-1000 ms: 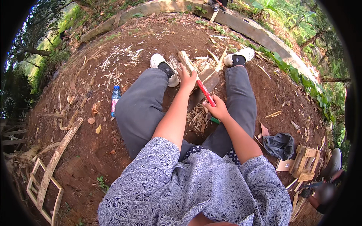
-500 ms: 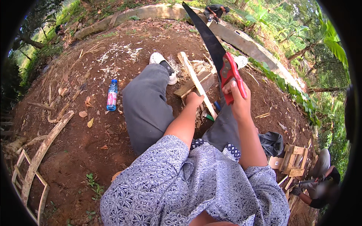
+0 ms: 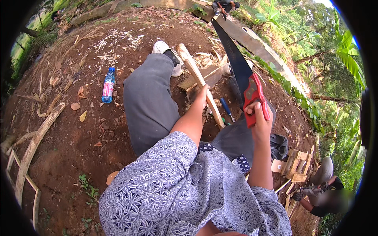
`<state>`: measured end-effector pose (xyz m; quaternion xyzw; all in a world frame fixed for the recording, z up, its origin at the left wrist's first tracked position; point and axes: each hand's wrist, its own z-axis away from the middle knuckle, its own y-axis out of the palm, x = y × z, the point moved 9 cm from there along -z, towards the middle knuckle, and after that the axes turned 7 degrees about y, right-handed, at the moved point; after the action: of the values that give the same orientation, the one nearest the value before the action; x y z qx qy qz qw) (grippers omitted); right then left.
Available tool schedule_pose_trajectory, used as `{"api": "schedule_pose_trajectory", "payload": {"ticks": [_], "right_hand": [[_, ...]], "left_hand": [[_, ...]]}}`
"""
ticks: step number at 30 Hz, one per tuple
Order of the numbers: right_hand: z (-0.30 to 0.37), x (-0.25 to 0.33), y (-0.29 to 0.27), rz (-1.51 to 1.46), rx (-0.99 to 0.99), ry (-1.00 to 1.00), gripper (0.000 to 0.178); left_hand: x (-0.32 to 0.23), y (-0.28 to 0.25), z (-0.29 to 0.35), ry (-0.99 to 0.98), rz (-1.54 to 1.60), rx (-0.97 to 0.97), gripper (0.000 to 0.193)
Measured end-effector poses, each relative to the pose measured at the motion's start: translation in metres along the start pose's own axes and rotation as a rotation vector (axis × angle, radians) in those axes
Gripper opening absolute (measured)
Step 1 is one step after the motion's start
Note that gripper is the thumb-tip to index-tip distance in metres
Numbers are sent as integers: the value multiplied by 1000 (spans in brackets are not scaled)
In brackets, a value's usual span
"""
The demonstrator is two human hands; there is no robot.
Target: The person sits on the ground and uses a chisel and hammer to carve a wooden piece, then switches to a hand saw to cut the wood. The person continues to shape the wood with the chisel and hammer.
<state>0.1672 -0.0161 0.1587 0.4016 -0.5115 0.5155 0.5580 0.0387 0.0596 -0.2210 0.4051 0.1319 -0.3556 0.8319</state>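
Right hand's [image 3: 260, 118] got its fingers closed round a red-handled saw [image 3: 233, 53], blade pointing away, while the left hand's [image 3: 202, 95] are wrapped round a wooden stick [image 3: 190, 66] slanting between the legs [image 3: 151, 104].

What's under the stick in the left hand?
A wooden block shows on both sides of the stick. Whatever lies directly beneath the stick and left hand is covered.

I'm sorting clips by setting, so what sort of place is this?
Probably an improvised outdoor woodworking spot: bare soil with scattered wood shavings, leafy green plants alongside, and a red-handled saw in the right hand.
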Motion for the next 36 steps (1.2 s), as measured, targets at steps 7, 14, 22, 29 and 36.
{"api": "schedule_pose_trajectory", "payload": {"ticks": [7,14,22,29,36], "right_hand": [[-30,0,47,67,141,125,25],[-81,21,83,235,235,141,26],[-134,34,138,368,322,141,32],[-147,42,151,436,298,59,34],[-152,44,143,479,347,122,34]], "left_hand": [[-19,-18,5,-35,-144,16,21],[-16,-15,5,-22,-276,3,21],[-27,-18,5,90,-652,-215,36],[-30,-21,1,199,-654,-304,34],[-26,-18,1,147,-592,-274,29]]}}
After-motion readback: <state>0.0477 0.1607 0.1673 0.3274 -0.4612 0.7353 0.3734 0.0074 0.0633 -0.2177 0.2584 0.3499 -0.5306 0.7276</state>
